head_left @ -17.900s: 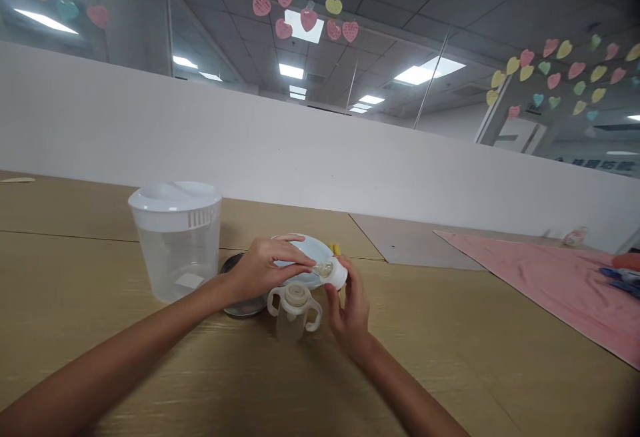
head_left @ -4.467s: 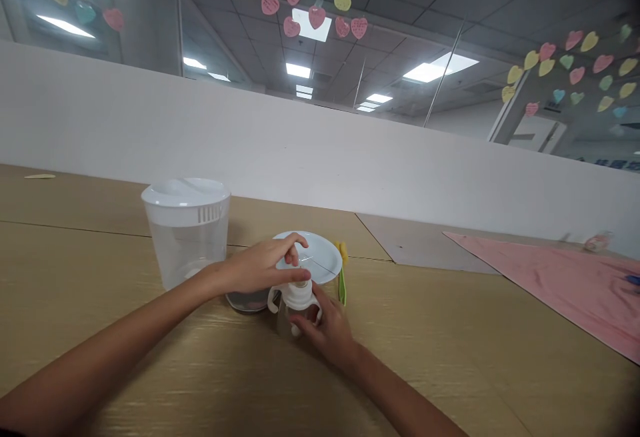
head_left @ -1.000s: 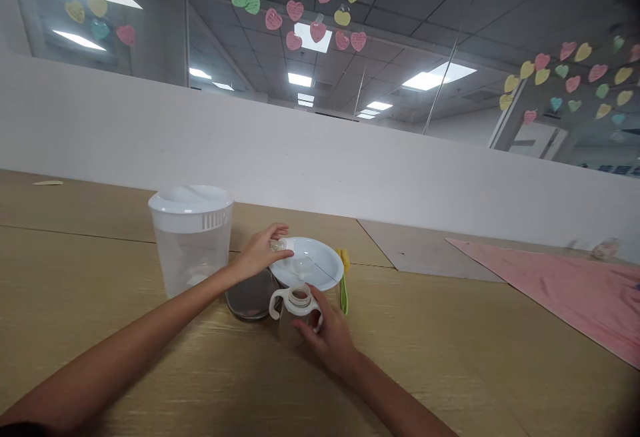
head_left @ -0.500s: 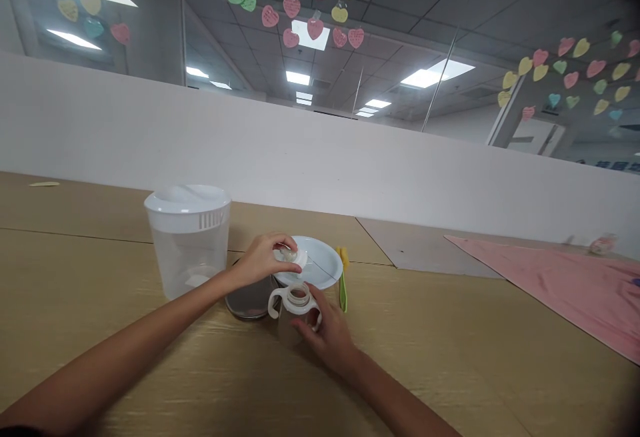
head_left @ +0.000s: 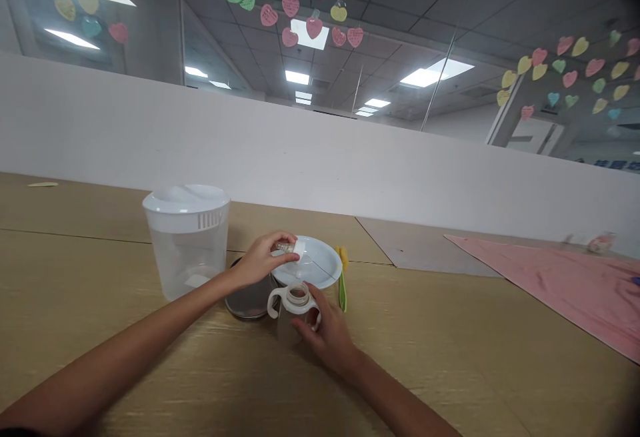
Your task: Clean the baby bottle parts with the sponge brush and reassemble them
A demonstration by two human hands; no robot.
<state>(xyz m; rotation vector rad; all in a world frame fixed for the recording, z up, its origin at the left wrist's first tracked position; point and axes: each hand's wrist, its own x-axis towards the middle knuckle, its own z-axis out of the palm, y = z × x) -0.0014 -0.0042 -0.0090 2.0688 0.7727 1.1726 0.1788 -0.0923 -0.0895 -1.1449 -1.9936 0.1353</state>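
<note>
Between the thumb and fingers of my left hand (head_left: 266, 258) is a bottle nipple (head_left: 299, 249) with a white collar, tipped sideways above a pale bowl (head_left: 333, 278). My right hand (head_left: 331, 331) is closed around a clear baby bottle (head_left: 290, 327) with white side handles. The bottle stands upright, its threaded mouth uncovered and facing up. Behind it and to the left lies a dark round tray or lid (head_left: 249, 300), partly covered by my left hand and wrist. A brush (head_left: 343, 287) with a green handle and yellow head lies right of the bowl.
A clear bucket (head_left: 193, 257) with a white lid stands to the left on the wooden table (head_left: 450, 357). Pink cloth (head_left: 555, 283) covers the right side. A low white wall (head_left: 300, 157) runs along the back, below glass with heart-shaped notes.
My left hand has turned the nipple and collar so they lie more sideways, slightly higher over the bowl. My right hand and the bottle have stayed almost in place.
</note>
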